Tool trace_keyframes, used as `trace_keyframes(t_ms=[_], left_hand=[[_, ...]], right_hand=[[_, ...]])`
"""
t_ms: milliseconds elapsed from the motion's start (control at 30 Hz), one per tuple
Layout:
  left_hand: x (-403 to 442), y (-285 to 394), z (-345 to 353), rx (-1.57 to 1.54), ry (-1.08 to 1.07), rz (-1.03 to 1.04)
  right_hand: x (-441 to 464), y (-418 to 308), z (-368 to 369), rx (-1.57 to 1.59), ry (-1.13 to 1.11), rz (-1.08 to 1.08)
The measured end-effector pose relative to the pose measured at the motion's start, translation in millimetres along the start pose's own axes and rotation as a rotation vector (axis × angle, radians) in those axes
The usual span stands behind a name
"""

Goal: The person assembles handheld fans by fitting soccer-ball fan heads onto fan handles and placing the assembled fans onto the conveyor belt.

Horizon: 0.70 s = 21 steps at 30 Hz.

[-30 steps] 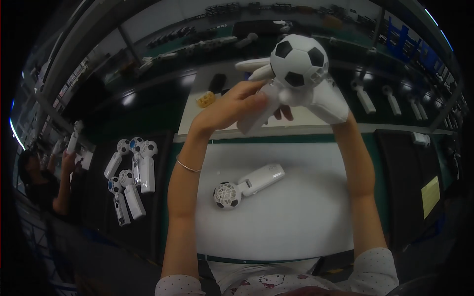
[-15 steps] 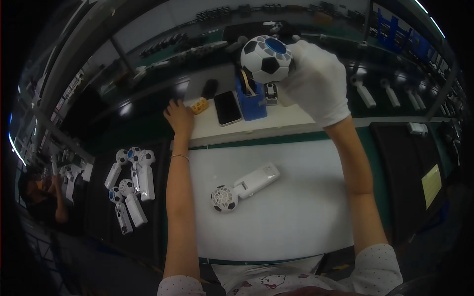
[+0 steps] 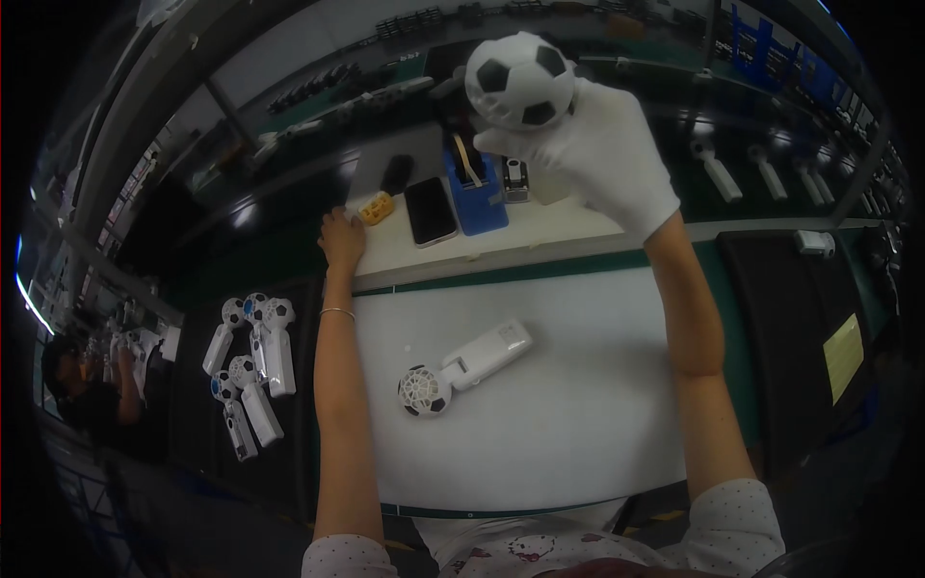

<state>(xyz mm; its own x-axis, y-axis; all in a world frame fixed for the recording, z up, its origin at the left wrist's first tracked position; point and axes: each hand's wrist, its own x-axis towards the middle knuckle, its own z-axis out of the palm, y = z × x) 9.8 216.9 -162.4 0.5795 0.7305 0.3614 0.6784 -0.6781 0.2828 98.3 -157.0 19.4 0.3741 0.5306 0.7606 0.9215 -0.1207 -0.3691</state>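
My right hand (image 3: 617, 159), in a white glove, is raised above the far shelf and closed round a device with a soccer-ball head (image 3: 520, 82). Its handle is hidden behind the glove. Bare, my left hand (image 3: 342, 239) lies at the left end of the white shelf (image 3: 405, 252), fingers apart, close to a yellow holder (image 3: 376, 207). Nothing shows in it. A second soccer-ball device (image 3: 425, 390) lies on the white mat (image 3: 540, 433), its white handle pointing to the upper right.
A phone (image 3: 430, 212), a blue box (image 3: 477, 193) and a small metal-framed part (image 3: 516, 181) stand on the shelf. Several ball devices lie on the black tray (image 3: 289, 453) at left. A co-worker (image 3: 92, 385) is far left. A yellow note (image 3: 843, 358) lies right.
My left hand has left the held device and moved down-left to the shelf. The held ball has gone up and left and turned; its blue face, seen half a second ago, is now hidden.
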Motion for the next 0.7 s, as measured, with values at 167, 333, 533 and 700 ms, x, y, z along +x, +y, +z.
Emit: trace_keyframes(t_ms=[167,333,533,700], left_hand=[[0,3,-1,0.018,-0.012,-0.003],[2,1,0,0.006,-0.004,0.004],[1,4,-5,0.028,0.092,0.035],[25,42,-45,-0.72,0.275,0.139]], right_hand=[[1,7,-13,0.724,-0.19,0.387],[8,24,-15,1.051,-0.053,0.32],[21,59,-27,1.02,0.063,0.394],[22,100,-33,1.041,0.153,0.514]])
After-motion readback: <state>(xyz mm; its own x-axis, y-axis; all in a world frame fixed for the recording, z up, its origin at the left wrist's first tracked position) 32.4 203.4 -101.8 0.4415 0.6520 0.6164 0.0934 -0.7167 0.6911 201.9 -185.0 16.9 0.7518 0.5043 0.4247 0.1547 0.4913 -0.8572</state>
